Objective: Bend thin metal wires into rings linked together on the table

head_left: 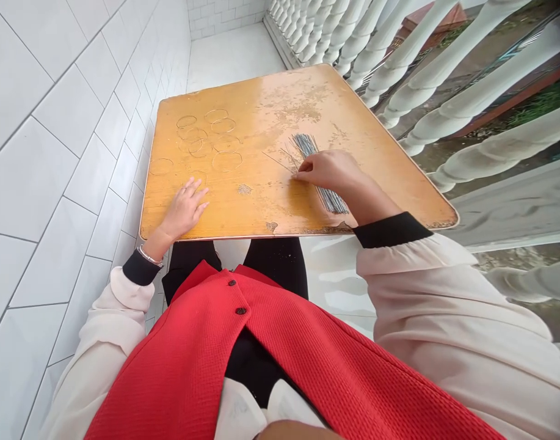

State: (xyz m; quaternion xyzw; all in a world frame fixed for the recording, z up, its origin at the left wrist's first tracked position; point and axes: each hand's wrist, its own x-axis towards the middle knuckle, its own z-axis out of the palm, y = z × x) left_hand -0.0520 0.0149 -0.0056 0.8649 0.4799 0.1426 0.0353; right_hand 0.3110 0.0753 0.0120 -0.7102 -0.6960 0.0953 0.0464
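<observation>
My left hand lies flat near the table's front left corner, fingers spread and nothing gripped. A faint wire ring shows just beyond its fingertips. Farther back on the left half lie several thin wire rings, some overlapping. My right hand is closed in a pinch on a thin straight wire, which sticks out to the left of the fingertips. Beneath this hand is a bundle of straight grey wires, its middle hidden by the hand. A few loose wires stray from the bundle's left side.
The wooden table has worn, peeling patches and a chipped front edge. A white tiled wall runs along the left. White balusters line the right side. My knees are under the table's front edge.
</observation>
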